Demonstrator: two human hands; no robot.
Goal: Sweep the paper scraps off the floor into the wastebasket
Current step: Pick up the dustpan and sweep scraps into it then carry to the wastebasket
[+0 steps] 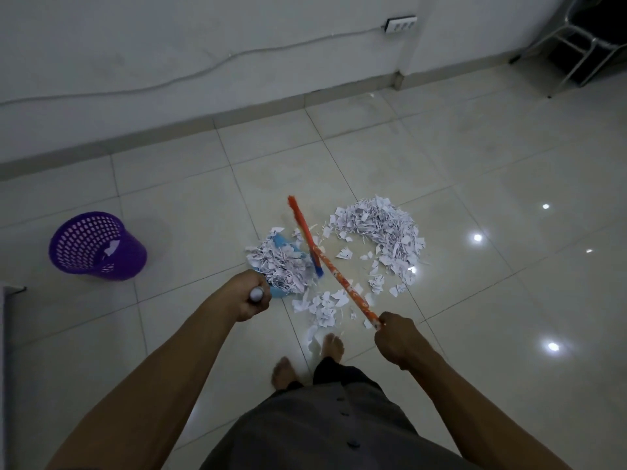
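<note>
My left hand (251, 295) grips the white handle end of a blue dustpan (279, 292) that lies on the floor, heaped with paper scraps (283, 264). My right hand (395, 337) grips the orange patterned stick of a broom (339, 281). Its orange and blue bristle head (305, 232) stands at the dustpan's right edge. A larger curved pile of white scraps (380, 228) lies on the tiles to the right of the broom. Smaller scraps (325, 307) are scattered near my feet. The purple perforated wastebasket (96, 247) stands at the left with a few scraps inside.
A white wall and skirting run across the back, with a cable and power strip (402, 25) on the wall. Metal chair legs (576, 45) stand at the far right. My bare feet (305, 361) are just behind the scraps. Glossy tiles reflect ceiling lights.
</note>
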